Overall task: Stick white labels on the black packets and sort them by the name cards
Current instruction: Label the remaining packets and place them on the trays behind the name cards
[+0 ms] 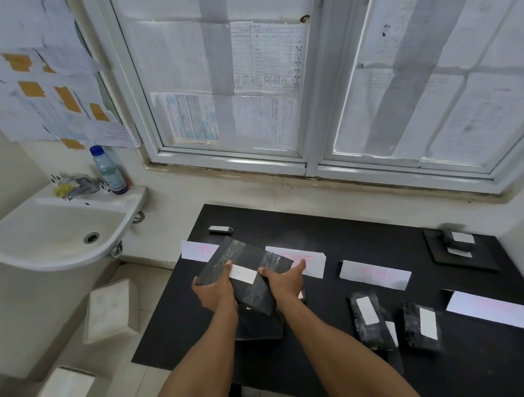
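Observation:
Both my hands hold one large black packet (251,258) above the black table, tilted, with a white label (243,273) on its top face. My left hand (213,290) grips its left edge, thumb on the label's end. My right hand (284,282) grips its right side. Under it another black packet (259,326) lies on the table. White name cards with pink writing lie in a row: far left (194,251), middle (312,263), right (375,274), far right (492,309). Two labelled black packets (367,321) (422,326) lie below the right card.
The black table (176,335) stands under a window. A small white-labelled item (220,228) lies at the table's back, and a black tray (461,255) with labelled pieces at the back right. A white sink (60,232) with a bottle (108,171) is to the left. White boxes (110,310) sit on the floor.

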A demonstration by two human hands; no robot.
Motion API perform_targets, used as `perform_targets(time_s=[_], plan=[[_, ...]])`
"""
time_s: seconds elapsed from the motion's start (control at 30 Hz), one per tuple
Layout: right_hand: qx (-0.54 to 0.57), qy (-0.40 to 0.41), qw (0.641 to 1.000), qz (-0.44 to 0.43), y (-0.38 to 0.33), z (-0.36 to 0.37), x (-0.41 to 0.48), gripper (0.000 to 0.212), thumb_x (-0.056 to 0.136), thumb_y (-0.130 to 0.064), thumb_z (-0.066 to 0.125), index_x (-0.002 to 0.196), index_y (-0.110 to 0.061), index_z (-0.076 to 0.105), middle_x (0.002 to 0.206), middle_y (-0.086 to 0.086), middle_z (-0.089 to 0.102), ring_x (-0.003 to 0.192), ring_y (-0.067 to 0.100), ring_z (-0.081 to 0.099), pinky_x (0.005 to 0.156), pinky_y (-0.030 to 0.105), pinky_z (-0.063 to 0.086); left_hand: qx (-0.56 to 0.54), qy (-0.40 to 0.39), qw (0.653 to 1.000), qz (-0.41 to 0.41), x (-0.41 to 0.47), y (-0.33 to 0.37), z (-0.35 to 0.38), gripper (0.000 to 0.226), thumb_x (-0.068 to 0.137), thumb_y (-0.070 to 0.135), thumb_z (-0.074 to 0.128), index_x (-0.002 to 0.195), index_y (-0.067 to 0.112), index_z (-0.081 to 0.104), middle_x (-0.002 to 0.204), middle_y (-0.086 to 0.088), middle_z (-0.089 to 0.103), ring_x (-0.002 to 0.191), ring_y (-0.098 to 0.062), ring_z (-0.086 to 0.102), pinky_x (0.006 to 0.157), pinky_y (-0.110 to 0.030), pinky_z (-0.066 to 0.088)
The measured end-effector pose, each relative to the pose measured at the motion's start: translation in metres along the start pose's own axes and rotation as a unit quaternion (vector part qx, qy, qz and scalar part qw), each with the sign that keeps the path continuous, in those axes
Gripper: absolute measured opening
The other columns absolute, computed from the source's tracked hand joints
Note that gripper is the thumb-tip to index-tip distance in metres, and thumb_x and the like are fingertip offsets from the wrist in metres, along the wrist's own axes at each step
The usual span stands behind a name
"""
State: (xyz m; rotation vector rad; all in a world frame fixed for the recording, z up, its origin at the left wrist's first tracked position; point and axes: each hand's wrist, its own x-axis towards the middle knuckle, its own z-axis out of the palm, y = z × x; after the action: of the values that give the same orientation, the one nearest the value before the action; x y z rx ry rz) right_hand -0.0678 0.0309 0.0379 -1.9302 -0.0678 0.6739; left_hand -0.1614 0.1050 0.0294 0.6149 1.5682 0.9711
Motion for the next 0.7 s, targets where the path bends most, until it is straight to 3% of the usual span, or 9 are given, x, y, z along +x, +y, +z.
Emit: perform_targets(time_s=[0.1,0.17,0.27,0.37,0.43,0.53,0.63,0.7], plan=[[0.137,-0.041,0.986,0.081,-0.003,0.018,0.01,0.066,0.072,-0.028,0.081,0.126,-0.01,0.048,0.12,0.011,0.062,0.1,0.025,0.061,0.086,0.034,0.051,-0.01,-0.005,1.0,-0.003,0.011,0.009,0.014,0.091,0.059,0.036,0.091,0.134,0.013,0.045,0.13,-0.013,0.058,0.115,-0.032,0.059,0.098,-0.042,0.051],[0.186,-0.069,0.976,0.089,-0.011,0.027,0.026,0.052,0.077,-0.025,0.077,0.121,-0.01,0.055,0.116,0.01,0.065,0.098,0.025,0.064,0.087,0.037,0.054,-0.01,-0.024,0.999,-0.025,0.03,0.021,0.028,0.081,0.068,0.037,0.085,0.134,0.01,0.047,0.131,-0.014,0.058,0.115,-0.033,0.059,0.096,-0.041,0.051],[0.235,-0.087,0.962,0.111,-0.027,0.04,0.057,0.046,0.08,-0.023,0.075,0.12,-0.012,0.055,0.114,0.012,0.065,0.098,0.03,0.065,0.088,0.049,0.055,0.001,-0.098,0.993,-0.061,0.067,0.045,0.05,0.066,0.082,0.039,0.072,0.133,0.002,0.049,0.127,-0.018,0.058,0.108,-0.033,0.061,0.088,-0.038,0.053],[0.275,-0.08,0.949,0.132,-0.047,0.06,0.095,0.045,0.081,-0.022,0.075,0.118,-0.016,0.051,0.112,0.012,0.064,0.099,0.033,0.065,0.087,0.056,0.053,0.04,-0.19,0.979,-0.058,0.107,0.074,0.078,0.05,0.089,0.045,0.062,0.117,0.005,0.054,0.112,-0.016,0.061,0.097,-0.029,0.062,0.072,-0.037,0.057],[0.283,-0.073,0.948,0.125,-0.057,0.065,0.118,0.048,0.081,-0.023,0.074,0.122,-0.017,0.051,0.115,0.013,0.064,0.1,0.034,0.064,0.087,0.057,0.052,0.095,-0.21,0.973,-0.027,0.128,0.089,0.092,0.044,0.094,0.047,0.053,0.111,0.007,0.058,0.105,-0.013,0.063,0.091,-0.026,0.065,0.064,-0.034,0.058],[0.291,-0.06,0.947,0.124,-0.077,0.083,0.157,0.049,0.083,-0.019,0.072,0.127,-0.017,0.05,0.119,0.013,0.063,0.101,0.033,0.063,0.09,0.056,0.051,0.195,-0.198,0.96,0.041,0.174,0.11,0.113,0.037,0.097,0.038,0.049,0.111,0.005,0.06,0.098,-0.013,0.067,0.079,-0.023,0.065,0.067,-0.036,0.059],[0.285,-0.053,0.948,0.135,-0.09,0.089,0.183,0.047,0.086,-0.013,0.068,0.128,-0.016,0.049,0.115,0.013,0.063,0.097,0.033,0.062,0.085,0.052,0.053,0.388,-0.213,0.882,0.163,0.215,0.119,0.124,0.03,0.093,0.021,0.053,0.121,0.013,0.06,0.118,-0.009,0.065,0.102,-0.026,0.062,0.086,-0.036,0.055],[0.274,-0.06,0.949,0.143,-0.092,0.097,0.203,0.043,0.087,-0.008,0.064,0.126,-0.019,0.05,0.112,0.012,0.064,0.093,0.032,0.063,0.075,0.048,0.055,0.463,-0.234,0.83,0.208,0.243,0.122,0.138,0.034,0.092,0.01,0.049,0.123,0.016,0.061,0.125,-0.007,0.063,0.111,-0.026,0.059,0.089,-0.028,0.045]])
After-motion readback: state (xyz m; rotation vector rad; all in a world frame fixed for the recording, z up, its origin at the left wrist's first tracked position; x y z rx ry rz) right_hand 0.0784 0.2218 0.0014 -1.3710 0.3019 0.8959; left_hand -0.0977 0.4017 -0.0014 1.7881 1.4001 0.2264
